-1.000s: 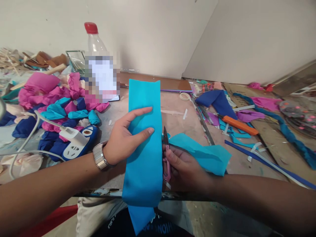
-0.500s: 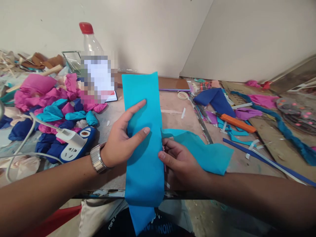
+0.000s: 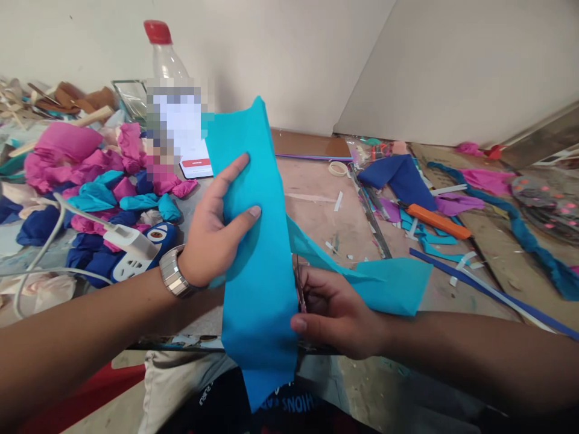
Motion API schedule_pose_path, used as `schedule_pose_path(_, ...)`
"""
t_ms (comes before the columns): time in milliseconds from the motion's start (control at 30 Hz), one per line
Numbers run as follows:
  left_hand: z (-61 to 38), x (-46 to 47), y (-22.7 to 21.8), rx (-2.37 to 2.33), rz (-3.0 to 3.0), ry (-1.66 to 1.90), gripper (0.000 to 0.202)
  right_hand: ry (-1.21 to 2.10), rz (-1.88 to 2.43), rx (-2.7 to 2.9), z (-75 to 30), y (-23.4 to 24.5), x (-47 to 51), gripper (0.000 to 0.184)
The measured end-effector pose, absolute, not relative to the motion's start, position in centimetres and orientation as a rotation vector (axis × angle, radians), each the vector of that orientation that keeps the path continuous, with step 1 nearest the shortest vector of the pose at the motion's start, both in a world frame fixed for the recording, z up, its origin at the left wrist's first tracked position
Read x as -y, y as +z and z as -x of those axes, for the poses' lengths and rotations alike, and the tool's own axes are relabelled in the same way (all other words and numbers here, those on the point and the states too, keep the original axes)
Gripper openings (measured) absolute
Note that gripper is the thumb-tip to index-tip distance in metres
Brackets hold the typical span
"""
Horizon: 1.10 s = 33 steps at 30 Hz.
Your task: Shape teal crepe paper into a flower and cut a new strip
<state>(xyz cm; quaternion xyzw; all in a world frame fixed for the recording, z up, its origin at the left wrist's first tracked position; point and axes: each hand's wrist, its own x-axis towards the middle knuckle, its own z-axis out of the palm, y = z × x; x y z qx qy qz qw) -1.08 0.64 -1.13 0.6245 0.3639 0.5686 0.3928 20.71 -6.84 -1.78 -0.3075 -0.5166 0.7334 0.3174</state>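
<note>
A long turquoise strip of cloth or crepe paper [image 3: 256, 265] stands tilted before me, its lower end hanging over the table edge toward my lap. My left hand [image 3: 212, 235] grips it from the left, thumb and index finger on the front face, the other fingers hidden. At its right edge, my right hand [image 3: 337, 307] is closed around what looks like a pair of scissors [image 3: 298, 283], mostly hidden by the fingers and the strip. A second turquoise piece [image 3: 393, 283] trails away to the right behind that hand, lying partly on the table.
Bundled pink and blue pieces [image 3: 67, 144] crowd the left, beside a power strip [image 3: 136, 262] with a plugged-in charger. A phone [image 3: 196, 169] leans against a red-capped bottle [image 3: 158, 33]. An orange utility knife [image 3: 438, 221], tape roll [image 3: 338, 169] and scraps lie right.
My right hand has moved slightly down along the strip's edge. The strip's upper end now tilts left and its top right corner has folded. The trailing piece has pulled into a narrower fold.
</note>
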Motion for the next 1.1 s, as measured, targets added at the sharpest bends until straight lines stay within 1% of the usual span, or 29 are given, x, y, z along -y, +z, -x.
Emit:
schedule_pose_path(200, 1.6, -1.2, -1.2, -0.948, -1.531, 1.471, 0.071, 1.976, 0.640, 1.554, -20.8, -1.9, 7.0, 0.040)
schedule_pose_path(367, 1.7, -1.0, -0.3, -0.915, -1.503, 1.468, 0.066, 1.813, 0.585, 1.812, -21.0, -2.1, 6.7, 0.039)
schedule_pose_path(533, 1.3, -0.1, 0.1, -0.821, -1.372, 1.418, 0.061, 1.645, 0.509, 2.097, -21.5, -1.7, 5.8, 0.028)
schedule_pose_path(633, 1.1, 0.2, 0.3, -0.811, -1.288, 1.368, 0.056, 1.699, 0.570, 1.989, -21.7, -1.4, 6.1, 0.024)
schedule_pose_path(733, 0.9, 0.4, 0.6, -0.898, -1.267, 1.375, 0.046, 1.942, 0.620, 1.689, -21.4, -1.3, 6.9, 0.023)
schedule_pose_path(800, 0.8, 0.4, 0.7, -0.944, -1.271, 1.391, 0.042, 2.017, 0.659, 1.526, -21.2, -1.4, 7.3, 0.024)
schedule_pose_path(900, 0.7, 0.5, 0.6, -0.974, -1.296, 1.378, 0.042, 1.967, 0.707, 1.455, -21.0, -1.8, 7.3, 0.031)
schedule_pose_path(1000, 0.6, 0.7, 0.3, -0.989, -1.335, 1.367, 0.042, 1.910, 0.738, 1.559, -21.2, -2.1, 7.2, 0.038)
schedule_pose_path(1100, 0.6, 0.8, 0.2, -0.982, -1.339, 1.364, 0.040, 1.921, 0.796, 1.646, -21.4, -2.0, 7.2, 0.039)
